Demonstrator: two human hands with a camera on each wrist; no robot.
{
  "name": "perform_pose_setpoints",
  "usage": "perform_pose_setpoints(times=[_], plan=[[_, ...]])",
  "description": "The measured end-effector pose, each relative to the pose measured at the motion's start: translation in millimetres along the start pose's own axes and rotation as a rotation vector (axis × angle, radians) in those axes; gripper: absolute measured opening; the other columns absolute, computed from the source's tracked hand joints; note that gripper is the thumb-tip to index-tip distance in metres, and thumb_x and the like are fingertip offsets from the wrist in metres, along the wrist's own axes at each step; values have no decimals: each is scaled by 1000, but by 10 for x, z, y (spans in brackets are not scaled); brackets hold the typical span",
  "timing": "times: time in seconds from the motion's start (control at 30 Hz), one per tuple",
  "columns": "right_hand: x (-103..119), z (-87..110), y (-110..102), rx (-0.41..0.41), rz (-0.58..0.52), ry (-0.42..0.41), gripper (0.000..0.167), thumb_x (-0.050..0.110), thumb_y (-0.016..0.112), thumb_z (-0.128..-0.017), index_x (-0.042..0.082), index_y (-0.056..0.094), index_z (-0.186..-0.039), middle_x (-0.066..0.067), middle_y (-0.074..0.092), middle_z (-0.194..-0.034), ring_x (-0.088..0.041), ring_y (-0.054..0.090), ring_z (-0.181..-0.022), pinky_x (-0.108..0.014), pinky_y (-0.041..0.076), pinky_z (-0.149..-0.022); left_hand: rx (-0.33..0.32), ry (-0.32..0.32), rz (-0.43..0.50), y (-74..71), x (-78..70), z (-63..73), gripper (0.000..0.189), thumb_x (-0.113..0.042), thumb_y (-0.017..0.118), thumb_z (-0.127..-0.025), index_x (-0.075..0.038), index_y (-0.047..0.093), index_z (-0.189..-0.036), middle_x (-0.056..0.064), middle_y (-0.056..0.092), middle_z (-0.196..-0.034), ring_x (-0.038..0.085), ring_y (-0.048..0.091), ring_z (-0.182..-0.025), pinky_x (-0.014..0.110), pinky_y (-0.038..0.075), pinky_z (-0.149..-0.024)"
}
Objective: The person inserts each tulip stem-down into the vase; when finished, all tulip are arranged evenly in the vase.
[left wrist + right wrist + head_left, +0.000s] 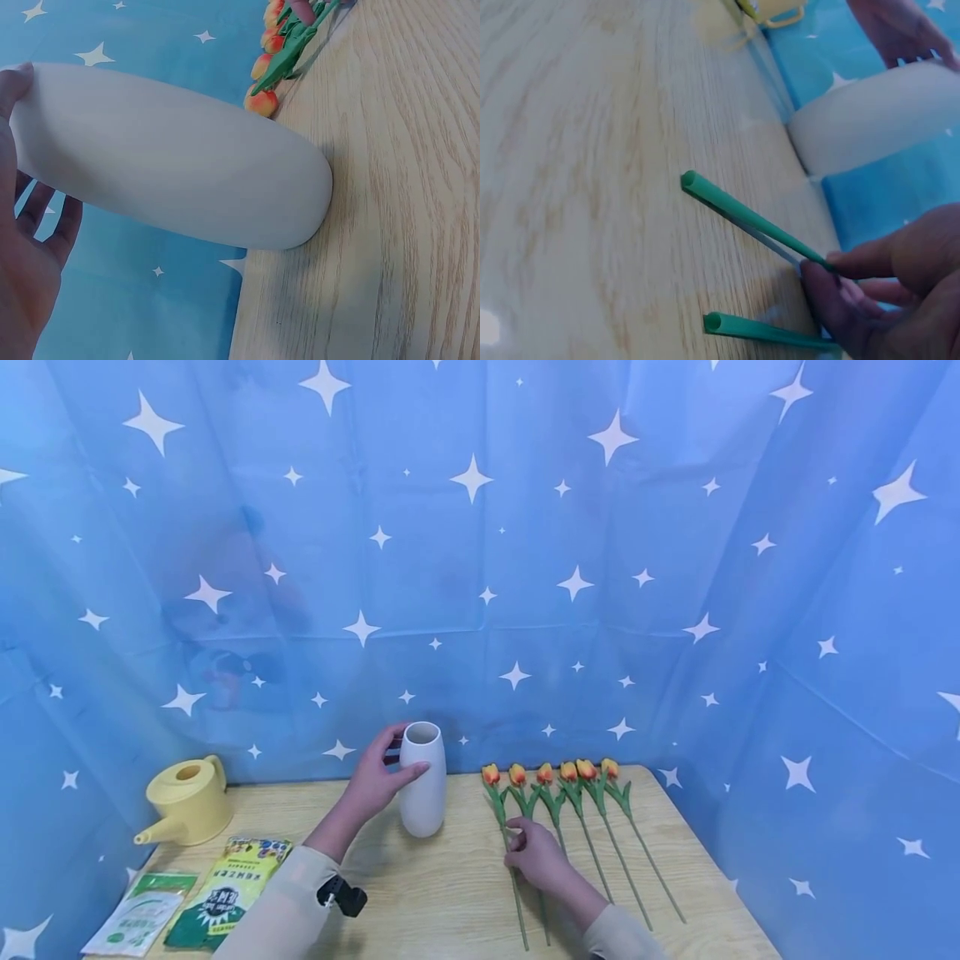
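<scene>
A white vase [423, 793] stands upright on the table, its open mouth at the top. My left hand [381, 778] grips it near the rim, thumb across the front and fingers behind. In the left wrist view the vase's smooth side [180, 157] fills the middle. To the right lie several orange-yellow tulips in a row, blooms toward the curtain. My right hand [542, 860] pinches the leftmost tulip [491, 774] by its green stem between thumb and fingers. The right wrist view shows the pinched stem [742, 214] with its hollow cut end, beside a neighbouring stem [765, 330].
At the left stands a yellow watering can [191, 802]. In front of it lie a yellow-green packet [232, 885] and a smaller white-green packet [142, 914]. A blue star-patterned curtain [420, 593] hangs behind the wooden table [420, 893] and along both sides.
</scene>
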State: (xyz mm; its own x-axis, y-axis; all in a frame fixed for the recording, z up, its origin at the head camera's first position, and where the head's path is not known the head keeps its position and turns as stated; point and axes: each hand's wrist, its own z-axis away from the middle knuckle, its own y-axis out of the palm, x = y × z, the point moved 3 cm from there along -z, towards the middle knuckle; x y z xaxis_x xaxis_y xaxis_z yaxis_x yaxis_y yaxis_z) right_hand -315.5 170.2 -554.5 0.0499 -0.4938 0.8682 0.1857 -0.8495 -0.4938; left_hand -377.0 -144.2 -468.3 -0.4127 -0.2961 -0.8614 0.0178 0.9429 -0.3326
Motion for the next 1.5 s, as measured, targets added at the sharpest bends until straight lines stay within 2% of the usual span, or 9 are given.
perform_pose_setpoints(times=[0.2, 0.5, 0.6, 0.73, 0.97, 1.23, 1.5], plan=[[-9, 20, -14, 22, -121, 20, 62, -12, 76, -95, -11, 52, -151, -14, 60, -101, -24, 63, -78, -43, 66, -62, 8, 7, 10, 19, -16, -3, 70, -39, 89, -97, -22, 55, -156, 10, 63, -144, 42, 60, -135, 67, 51, -112], [48, 41, -30, 57, -288, 36, 59, -10, 71, -100, -8, 47, -154, -17, 58, -108, -25, 62, -86, -43, 65, -64, 7, -12, 9, 3, -1, 1, 69, -39, 89, -97, -23, 55, -155, 9, 62, -145, 40, 59, -136, 65, 51, -113], [83, 49, -51, 77, -341, 16, 61, -8, 69, -102, -6, 43, -157, -19, 57, -114, -25, 61, -89, -44, 66, -66, 11, -12, 15, 3, 0, -5, 70, -41, 89, -97, -24, 55, -156, 9, 61, -146, 40, 59, -137, 65, 51, -113], [130, 55, -84, 74, -360, -24, 63, -5, 70, -103, -3, 41, -159, -23, 58, -118, -26, 62, -92, -49, 67, -71, 7, -17, 19, -1, 8, -6, 70, -41, 89, -97, -24, 55, -156, 8, 61, -146, 38, 59, -136, 65, 52, -112], [196, 66, -129, -11, -384, -24, 54, -4, 68, -105, 0, 46, -154, -21, 58, -117, -36, 74, -103, -52, 67, -77, 12, -15, 28, 17, 12, 0, 72, -41, 89, -96, -22, 54, -157, 10, 60, -148, 41, 58, -138, 65, 50, -113], [310, 27, -153, -97, -472, -33, 25, -1, 59, -111, 4, 51, -134, -13, 51, -111, -39, 77, -106, -50, 68, -80, 8, -14, 14, 10, 25, 12, 73, -41, 89, -97, -21, 53, -157, 10, 60, -148, 42, 58, -138, 65, 51, -114], [408, -26, -201, -193, -521, -50, 15, 1, 62, -111, 2, 56, -125, -20, 62, -112, -40, 79, -105, -43, 69, -81, 10, -22, 28, 11, 9, 14, 71, -40, 88, -97, -22, 53, -157, 10, 60, -147, 42, 58, -137, 65, 51, -114]])
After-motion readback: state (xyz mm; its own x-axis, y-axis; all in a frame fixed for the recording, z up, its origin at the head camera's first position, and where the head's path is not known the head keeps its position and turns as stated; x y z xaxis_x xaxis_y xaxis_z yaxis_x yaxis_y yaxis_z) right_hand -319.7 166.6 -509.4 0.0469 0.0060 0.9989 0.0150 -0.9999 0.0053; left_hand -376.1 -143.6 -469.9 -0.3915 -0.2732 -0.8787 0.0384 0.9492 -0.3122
